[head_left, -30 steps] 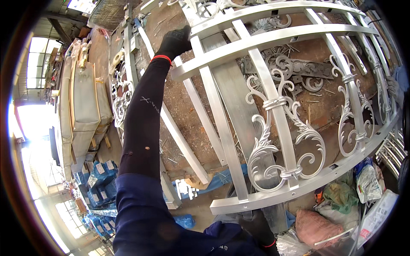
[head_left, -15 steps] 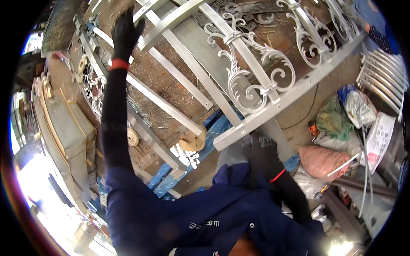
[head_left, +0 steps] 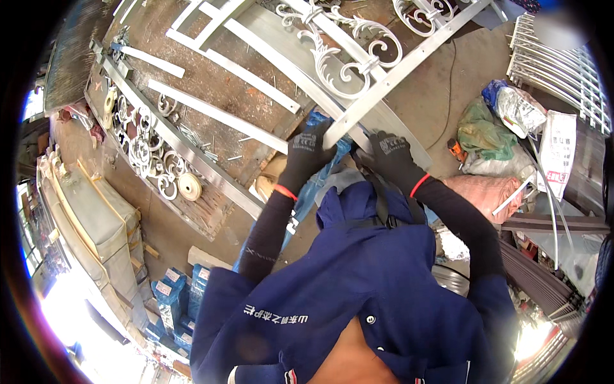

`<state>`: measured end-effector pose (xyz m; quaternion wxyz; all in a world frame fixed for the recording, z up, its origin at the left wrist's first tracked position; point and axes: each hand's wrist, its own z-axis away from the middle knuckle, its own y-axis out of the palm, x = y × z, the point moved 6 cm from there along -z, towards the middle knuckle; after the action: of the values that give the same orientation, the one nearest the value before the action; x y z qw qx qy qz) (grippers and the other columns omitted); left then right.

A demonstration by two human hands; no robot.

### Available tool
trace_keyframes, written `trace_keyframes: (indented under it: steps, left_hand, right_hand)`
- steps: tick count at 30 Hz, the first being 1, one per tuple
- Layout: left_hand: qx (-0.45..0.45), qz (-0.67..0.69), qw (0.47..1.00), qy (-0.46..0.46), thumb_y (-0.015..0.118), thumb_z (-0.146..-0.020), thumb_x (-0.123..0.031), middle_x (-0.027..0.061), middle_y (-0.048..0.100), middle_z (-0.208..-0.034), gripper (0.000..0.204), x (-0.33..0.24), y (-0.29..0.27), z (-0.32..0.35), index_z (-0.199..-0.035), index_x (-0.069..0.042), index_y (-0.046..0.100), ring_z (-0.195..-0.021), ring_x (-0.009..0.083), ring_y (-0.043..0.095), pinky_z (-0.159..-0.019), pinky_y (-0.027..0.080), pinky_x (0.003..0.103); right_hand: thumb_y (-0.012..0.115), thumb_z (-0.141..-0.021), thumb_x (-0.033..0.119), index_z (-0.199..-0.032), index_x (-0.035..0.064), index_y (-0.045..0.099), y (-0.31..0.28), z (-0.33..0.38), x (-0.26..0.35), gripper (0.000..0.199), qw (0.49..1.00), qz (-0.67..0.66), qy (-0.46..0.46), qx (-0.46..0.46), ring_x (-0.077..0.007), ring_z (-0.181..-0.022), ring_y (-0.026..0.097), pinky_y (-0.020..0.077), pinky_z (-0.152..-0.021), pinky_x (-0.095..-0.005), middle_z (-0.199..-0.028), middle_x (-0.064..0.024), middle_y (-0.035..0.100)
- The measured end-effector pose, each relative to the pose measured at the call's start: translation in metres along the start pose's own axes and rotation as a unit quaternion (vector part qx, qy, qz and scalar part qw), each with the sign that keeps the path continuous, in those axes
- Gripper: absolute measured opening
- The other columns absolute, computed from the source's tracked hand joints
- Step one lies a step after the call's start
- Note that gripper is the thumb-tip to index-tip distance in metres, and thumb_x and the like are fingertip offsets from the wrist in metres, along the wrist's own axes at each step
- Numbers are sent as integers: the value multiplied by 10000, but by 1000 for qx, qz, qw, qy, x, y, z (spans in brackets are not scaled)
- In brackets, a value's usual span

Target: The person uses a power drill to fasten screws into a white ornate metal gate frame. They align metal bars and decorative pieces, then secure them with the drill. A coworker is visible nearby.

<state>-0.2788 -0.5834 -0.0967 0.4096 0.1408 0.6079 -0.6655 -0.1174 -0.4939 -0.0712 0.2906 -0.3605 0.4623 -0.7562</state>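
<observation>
Seeing railing end [head_left: 342, 123] now against curled left fingers [head_left: 316, 133], right fingers [head_left: 378, 141] alongside; whether pinching, I can't tell; likely two-handed handling.

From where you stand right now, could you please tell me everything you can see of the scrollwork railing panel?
The scrollwork railing panel looks like silvery metal: a long rail, square bars meeting it, and pale leafy scrolls flanking some bars. It slants across the view, partly over the brown worktable, and runs out of the upper border. The left hand is at the rail's near end, seemingly touching it; the right hand is close by, contact unclear.
</observation>
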Motion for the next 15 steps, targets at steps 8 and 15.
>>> trace_keyframes:
  steps: [8,15]
  left_hand:
    - [-18,-28,999,-4,649,-791,-327,179,658,-936,503,-20,3,7,-1213,-78,538,-850,334,651,-751,507,421]
    - [-39,-29,999,15,682,-744,-327,190,623,-991,503,-7,5,9,-1162,-76,558,-881,339,632,-750,507,439]
  right_hand:
    - [520,-857,453,-806,30,656,5,-7,4,446,1000,8,18,5,-322,-715,645,488,-629,-468,-767,-162,634]
    - [526,-849,462,-836,47,648,14,-16,5,433,1000,13,1,1,-322,-708,638,476,-631,-480,-802,-157,640]
